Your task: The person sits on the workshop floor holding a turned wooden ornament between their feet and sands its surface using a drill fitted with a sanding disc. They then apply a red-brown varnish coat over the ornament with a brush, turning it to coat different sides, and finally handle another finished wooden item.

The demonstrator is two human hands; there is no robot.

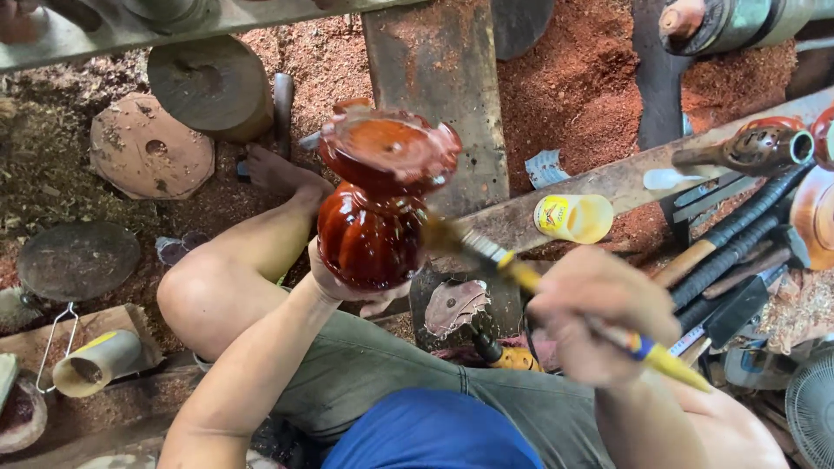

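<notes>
My left hand (334,285) holds a glossy reddish-brown turned wooden vase (373,208) from below, its fluted base tilted up toward the camera. My right hand (599,317) grips a yellow-handled paintbrush (521,276), blurred by motion. The brush's bristles touch the right side of the vase's round body. My bare knee (195,295) and foot (278,169) lie to the left, below the vase.
Red sawdust covers the ground. A yellow plastic cup (575,217) lies on a plank (608,187) to the right. Several dark-handled tools (734,252) lie at far right. Round wooden discs (152,148) and a log block (208,87) sit at left, a cylindrical tin (95,363) at lower left.
</notes>
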